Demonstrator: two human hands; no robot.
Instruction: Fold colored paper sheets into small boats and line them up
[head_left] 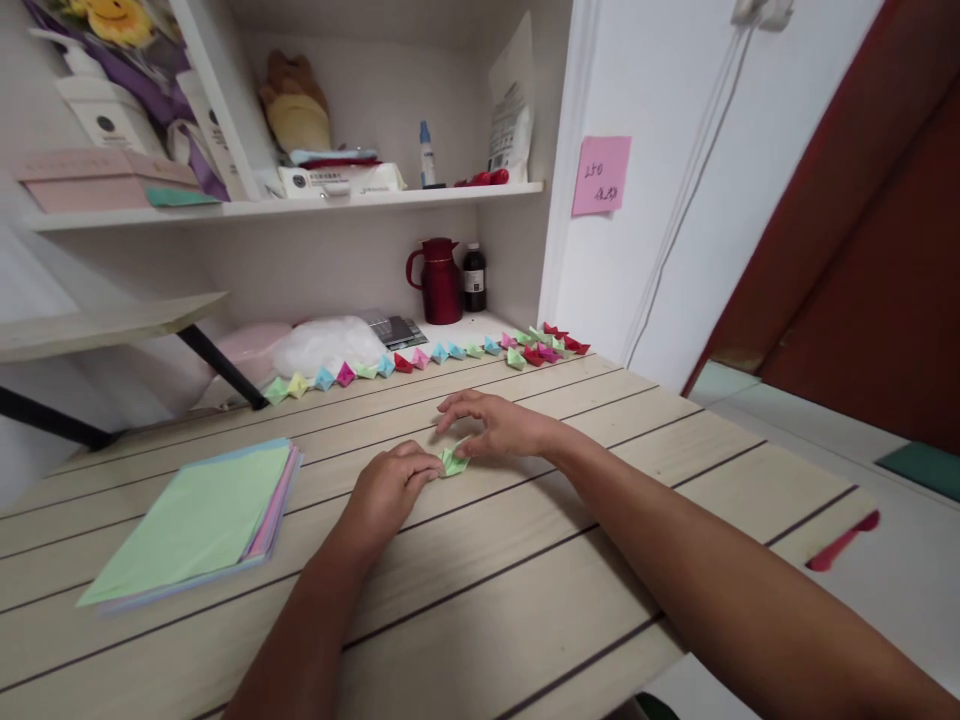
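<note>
A small folded piece of light green paper (453,462) lies on the slatted wooden tabletop (480,620). My left hand (391,490) is closed, its thumb and fingertips pinching the paper's left edge. My right hand (499,424) arches over the right side with its fingers apart and its thumb close to or touching the paper; I cannot tell which. Behind the hands runs a row of small folded paper boats in several colours, among them a magenta boat (345,374), with a cluster at the right end that includes a red boat (576,345).
A stack of coloured paper sheets (195,515), green on top, lies at left. A small raised shelf (112,325) on black legs stands behind it. At the back are a red jug (441,282), a dark bottle (474,278) and a white plastic bag (326,345).
</note>
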